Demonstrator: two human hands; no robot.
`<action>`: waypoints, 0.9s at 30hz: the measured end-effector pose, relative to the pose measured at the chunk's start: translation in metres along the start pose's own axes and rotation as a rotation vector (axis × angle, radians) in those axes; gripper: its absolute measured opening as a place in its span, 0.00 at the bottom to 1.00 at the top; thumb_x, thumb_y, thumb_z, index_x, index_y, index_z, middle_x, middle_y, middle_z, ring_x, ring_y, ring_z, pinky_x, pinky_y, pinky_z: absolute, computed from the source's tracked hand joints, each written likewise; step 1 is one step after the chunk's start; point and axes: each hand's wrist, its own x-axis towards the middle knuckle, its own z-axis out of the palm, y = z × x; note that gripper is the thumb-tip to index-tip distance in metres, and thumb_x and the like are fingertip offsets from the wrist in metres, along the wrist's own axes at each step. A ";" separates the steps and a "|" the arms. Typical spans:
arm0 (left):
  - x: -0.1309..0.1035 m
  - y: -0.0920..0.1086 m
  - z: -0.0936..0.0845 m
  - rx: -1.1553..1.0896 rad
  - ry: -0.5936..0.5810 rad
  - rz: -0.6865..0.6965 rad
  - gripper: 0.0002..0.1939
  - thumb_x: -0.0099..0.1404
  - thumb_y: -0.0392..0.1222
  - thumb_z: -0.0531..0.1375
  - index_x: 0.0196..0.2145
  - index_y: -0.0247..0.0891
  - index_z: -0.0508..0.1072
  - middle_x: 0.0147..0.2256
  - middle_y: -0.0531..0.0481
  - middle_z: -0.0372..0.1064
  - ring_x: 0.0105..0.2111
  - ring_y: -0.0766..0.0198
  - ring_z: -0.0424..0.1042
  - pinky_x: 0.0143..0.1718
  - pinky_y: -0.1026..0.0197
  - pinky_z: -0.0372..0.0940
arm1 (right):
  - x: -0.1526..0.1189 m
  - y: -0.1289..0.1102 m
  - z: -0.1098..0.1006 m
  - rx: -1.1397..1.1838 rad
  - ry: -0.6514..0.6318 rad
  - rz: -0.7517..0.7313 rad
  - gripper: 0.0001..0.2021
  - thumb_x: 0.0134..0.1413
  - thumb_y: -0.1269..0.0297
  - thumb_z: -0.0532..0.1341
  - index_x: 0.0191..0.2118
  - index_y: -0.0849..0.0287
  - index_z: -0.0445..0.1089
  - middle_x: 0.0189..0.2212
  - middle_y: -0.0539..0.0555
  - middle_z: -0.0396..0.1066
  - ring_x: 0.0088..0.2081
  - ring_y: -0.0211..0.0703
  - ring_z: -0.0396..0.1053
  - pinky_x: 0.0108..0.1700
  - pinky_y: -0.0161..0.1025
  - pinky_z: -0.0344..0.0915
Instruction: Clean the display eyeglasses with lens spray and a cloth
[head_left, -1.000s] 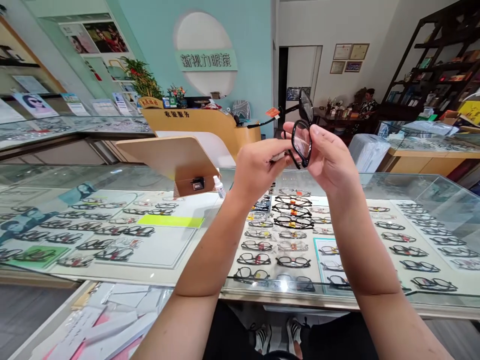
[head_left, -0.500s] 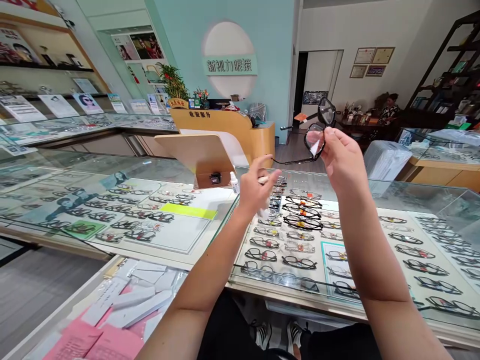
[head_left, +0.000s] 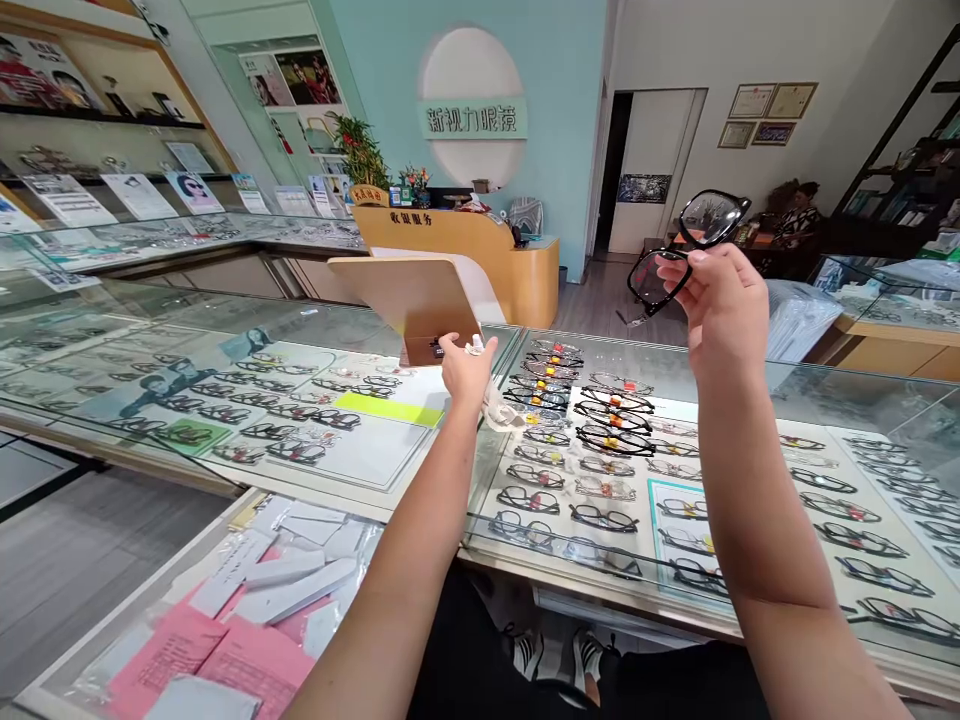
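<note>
My right hand [head_left: 726,300] is raised at the right and pinches black-framed eyeglasses [head_left: 660,278] by the rim, the lenses tilted. My left hand [head_left: 466,375] reaches over the counter behind the brown-backed stand [head_left: 420,300]. A crumpled pale cloth [head_left: 501,412] hangs from its palm side. The white cap of a small bottle [head_left: 478,343] shows between its thumb and fingers; the bottle's body is hidden behind the hand. Whether the fingers press on the bottle, I cannot tell.
Below both hands is a glass display counter [head_left: 420,470] with rows of eyeglasses. An open drawer [head_left: 45,690] at lower left holds pink slips [head_left: 247,655] and white packets. A cash desk [head_left: 450,235] stands behind. A person [head_left: 799,220] sits at the far right.
My left hand has moved left and down to the bottle with the cloth. My right hand has moved right with the eyeglasses and turned them. The view has shifted slightly.
</note>
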 end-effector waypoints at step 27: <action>-0.051 0.055 -0.009 -0.969 -0.837 0.046 0.23 0.57 0.57 0.69 0.42 0.43 0.68 0.39 0.48 0.75 0.43 0.52 0.79 0.39 0.51 0.79 | -0.009 -0.016 -0.002 0.233 -0.386 0.297 0.17 0.58 0.47 0.75 0.40 0.51 0.74 0.41 0.53 0.83 0.55 0.52 0.81 0.55 0.48 0.81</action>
